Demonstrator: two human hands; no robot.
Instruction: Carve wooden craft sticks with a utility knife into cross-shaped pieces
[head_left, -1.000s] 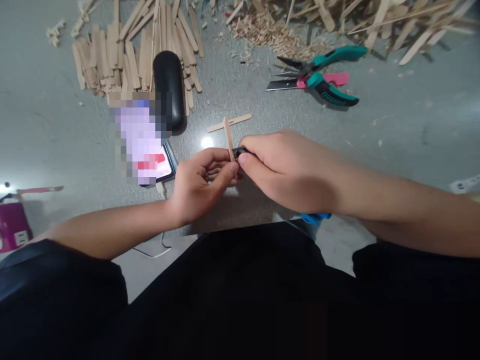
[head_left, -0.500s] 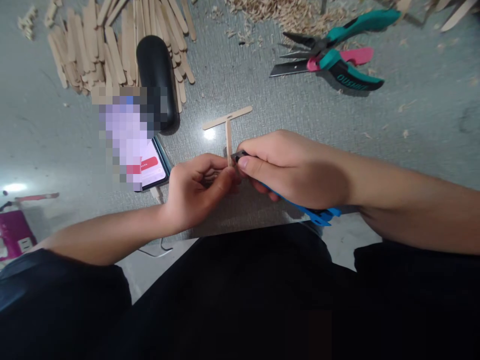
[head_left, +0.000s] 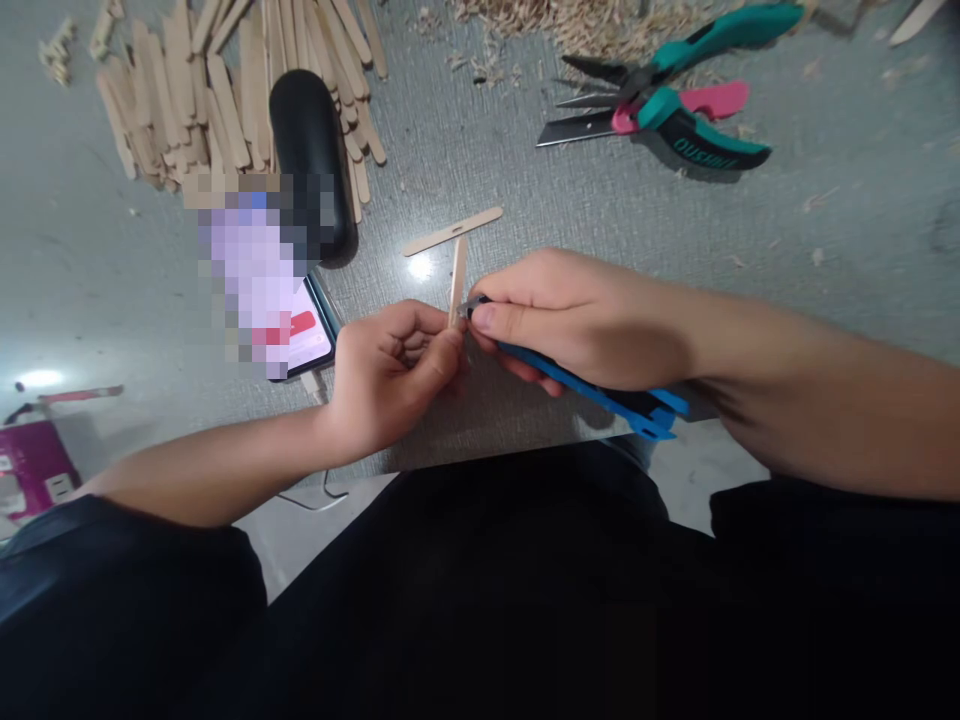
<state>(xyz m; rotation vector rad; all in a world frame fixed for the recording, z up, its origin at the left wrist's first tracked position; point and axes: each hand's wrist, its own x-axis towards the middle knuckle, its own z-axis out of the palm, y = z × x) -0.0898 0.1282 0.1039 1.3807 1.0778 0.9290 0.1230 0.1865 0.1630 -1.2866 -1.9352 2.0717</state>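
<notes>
Pinched between the thumb and fingers of my left hand [head_left: 401,375] is a wooden craft stick [head_left: 457,280], pointing away from me. My right hand [head_left: 547,320] is closed round a blue utility knife [head_left: 607,395]. Its blade end, partly hidden by my fingers, meets the side of the stick just above my left thumb. Just beyond the stick's far end, a second craft stick [head_left: 431,238] with a small slot in its middle lies crosswise on the table. The lower end of the held stick is covered by my left fingers.
On the grey table [head_left: 420,440], a pile of craft sticks [head_left: 180,90] lies at the back left, beside a black case [head_left: 307,130] and a phone [head_left: 319,335] with a cable. Teal-handled pliers [head_left: 675,100], a pink-handled blade [head_left: 577,130] and wood shavings [head_left: 600,25] lie at the back.
The knife and my right hand have shifted slightly, showing more of the blue handle. The held stick has tilted a little, and its far end stands slightly apart from the slotted stick.
</notes>
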